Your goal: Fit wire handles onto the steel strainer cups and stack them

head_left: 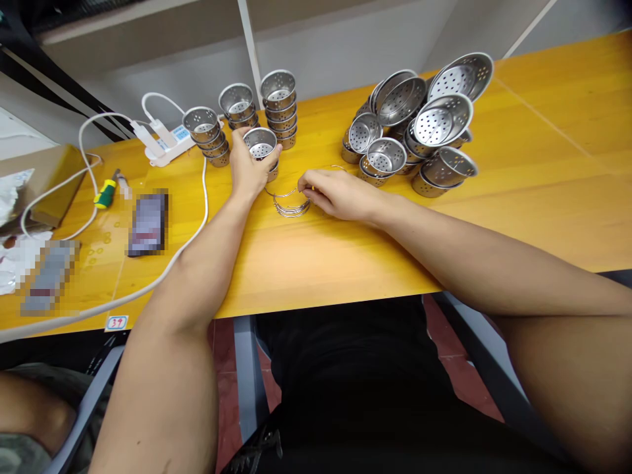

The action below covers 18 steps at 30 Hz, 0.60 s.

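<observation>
My left hand (247, 168) is wrapped round a perforated metal cup (261, 143), thumb on the right side and fingers on the left. Below its rim another cup shows, so it seems to be part of a short stack on the table. My right hand (330, 192) has its fingertips pinched together at a thin metal wire (282, 195), whose curve runs toward the cup. Just under those fingertips lies a small pile of curved metal wires (291, 209). The exact grip on the wire is partly hidden by the fingers.
Stacks of perforated cups (280, 108) stand behind my left hand. More cups and larger strainers (399, 99) crowd the right. At left are a power strip (172, 145), a white cable (205, 197), a screwdriver (105, 193) and two phones (148, 224). Someone's leg (34, 408) shows lower left.
</observation>
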Available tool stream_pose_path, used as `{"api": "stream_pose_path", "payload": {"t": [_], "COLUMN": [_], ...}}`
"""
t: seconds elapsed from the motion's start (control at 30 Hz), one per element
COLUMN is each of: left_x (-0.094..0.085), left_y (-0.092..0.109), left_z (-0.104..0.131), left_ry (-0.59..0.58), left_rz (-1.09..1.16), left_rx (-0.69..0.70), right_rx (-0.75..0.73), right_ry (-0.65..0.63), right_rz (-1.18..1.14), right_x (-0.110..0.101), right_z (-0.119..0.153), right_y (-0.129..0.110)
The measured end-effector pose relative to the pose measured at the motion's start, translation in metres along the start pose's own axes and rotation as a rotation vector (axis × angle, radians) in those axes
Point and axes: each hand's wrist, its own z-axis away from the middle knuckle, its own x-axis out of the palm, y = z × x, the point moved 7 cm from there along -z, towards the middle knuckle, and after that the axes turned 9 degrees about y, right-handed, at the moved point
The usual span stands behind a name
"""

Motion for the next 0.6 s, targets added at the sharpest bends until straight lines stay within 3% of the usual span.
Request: {"api": "stream_pose_path", "payload": {"t": [0.3,0.6], "left_x": [0.003,-0.009], "left_y": [-0.019,0.013], "left_z": [-0.005,0.006], "left_ry": [-0.011,0.024], "left_rz": [0.194,0.203], "left_rx": [-0.063,-0.015], "right_rx": [0.014,-0.005], "right_ry": [-0.009,-0.012], "right_rz": [0.0,0.002], "right_x": [0.001,0.001], "right_z": [0.0,0.001], "right_y": [0.0,0.0]}}
